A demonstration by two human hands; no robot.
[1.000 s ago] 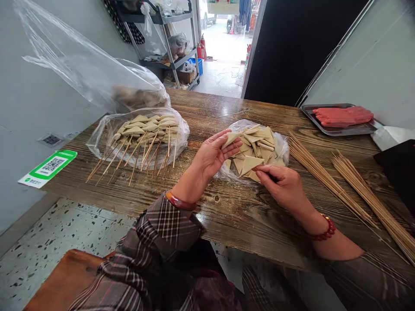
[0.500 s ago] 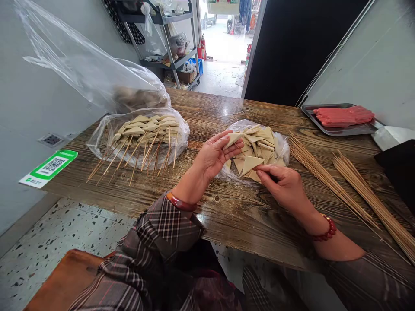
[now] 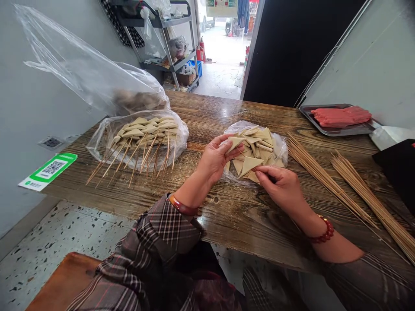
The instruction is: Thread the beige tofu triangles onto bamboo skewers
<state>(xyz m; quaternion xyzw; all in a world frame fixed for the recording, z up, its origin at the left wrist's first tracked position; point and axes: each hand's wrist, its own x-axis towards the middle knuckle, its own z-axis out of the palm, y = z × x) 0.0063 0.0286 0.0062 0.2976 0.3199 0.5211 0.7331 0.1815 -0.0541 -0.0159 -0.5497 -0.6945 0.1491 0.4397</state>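
Observation:
My left hand point(image 3: 218, 156) is closed on a pale triangular piece of tofu sheet point(image 3: 234, 143), pinched between thumb and fingers. My right hand point(image 3: 280, 183) is closed around a thin wooden skewer point(image 3: 241, 152), which slants up-left toward that piece. Another tofu triangle point(image 3: 251, 164) lies along the skewer's line at my right fingertips; whether it is pierced I cannot tell. Behind both hands, a heap of tofu triangles point(image 3: 256, 140) rests on a clear plastic bag point(image 3: 282, 144). To the left, skewered tofu triangles point(image 3: 149, 128) lie stacked in another open plastic bag point(image 3: 97, 134), sticks pointing toward me.
Two bundles of bare skewers point(image 3: 324, 179) lie on the wooden table point(image 3: 201, 116) at the right. Behind them is a dark tray point(image 3: 343, 129) with pink sticks of food point(image 3: 340, 115). A green code card point(image 3: 48, 172) sits at the left edge. A shelf cart point(image 3: 177, 65) stands beyond.
The view has shifted very slightly. My left hand has dipped a little with the tofu piece, and my right hand keeps its grip beside the heap.

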